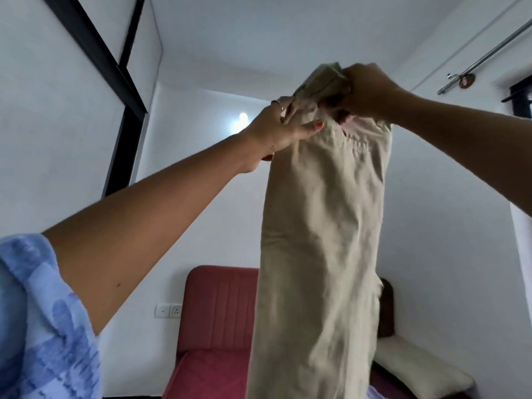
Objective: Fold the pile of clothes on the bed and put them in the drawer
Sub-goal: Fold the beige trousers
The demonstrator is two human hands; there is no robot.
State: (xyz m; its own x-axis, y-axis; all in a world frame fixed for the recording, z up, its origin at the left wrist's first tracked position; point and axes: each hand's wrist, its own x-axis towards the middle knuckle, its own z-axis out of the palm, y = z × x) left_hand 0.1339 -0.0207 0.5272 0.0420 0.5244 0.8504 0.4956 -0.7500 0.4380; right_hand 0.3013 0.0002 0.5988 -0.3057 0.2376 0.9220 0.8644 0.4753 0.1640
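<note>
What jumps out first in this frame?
The beige garment, held up mid-frame and hanging long, with its top edge bunched. The left hand and right hand both grip that top, arms raised toward the ceiling. Behind it, low in the frame, a red headboard stands against the white wall.

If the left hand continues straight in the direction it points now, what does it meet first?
The left hand points right and slightly up, already gripping the top of the beige garment. Going on, it would probably meet the right hand, which holds the same bunched top edge, though depth between them is unclear.
</note>
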